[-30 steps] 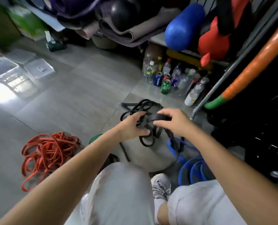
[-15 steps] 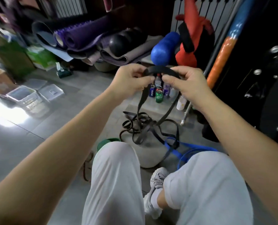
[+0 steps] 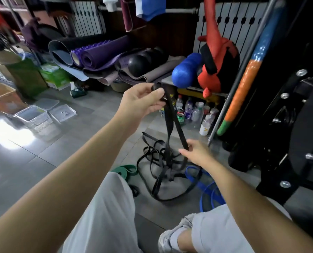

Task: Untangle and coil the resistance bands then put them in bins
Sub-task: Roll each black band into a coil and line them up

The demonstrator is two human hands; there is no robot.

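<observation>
My left hand is raised and pinches the top loop of a black resistance band, whose two strands hang down into a tangled black heap on the floor. My right hand is lower, its thumb and fingers closed on the right strand just above the heap. A green band lies coiled by my left knee. Blue bands lie by my right knee. Clear plastic bins stand on the floor at the left.
Rolled mats and black balls are stacked behind. Bottles and cans crowd under a shelf. A blue roller, a red punching toy and a black weight machine fill the right side. Cardboard boxes stand far left.
My left hand has kept the top of the black band up high. My right hand let go of the top and slid down to the right strand near the floor heap.
</observation>
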